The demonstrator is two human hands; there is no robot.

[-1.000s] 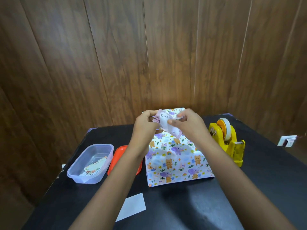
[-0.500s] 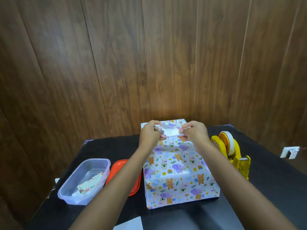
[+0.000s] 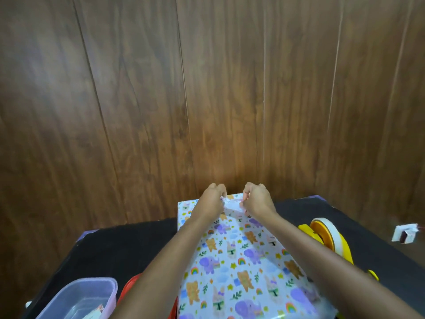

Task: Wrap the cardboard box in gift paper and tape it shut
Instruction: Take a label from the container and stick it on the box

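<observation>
The box wrapped in animal-print gift paper (image 3: pixel 243 261) lies on the black table (image 3: pixel 128 247), long side running away from me. Both hands reach over its far end. My left hand (image 3: pixel 210 201) and my right hand (image 3: pixel 258 200) each pinch one end of a small white-and-pink paper tag (image 3: pixel 232 202), held flat just above the far top edge of the box. Whether the tag touches the paper cannot be told. My forearms cover part of the box's top.
A yellow tape dispenser (image 3: pixel 326 238) with a white roll stands right of the box. A clear plastic tub (image 3: pixel 78 300) with cards and a red lid (image 3: pixel 131 288) sit at the front left. A wood-panel wall rises just behind the table. A white wall socket (image 3: pixel 404 232) sits far right.
Both hands have carried the tag forward and down, from mid-air above the box to its far top edge. The view has tilted up and moved closer to the box.
</observation>
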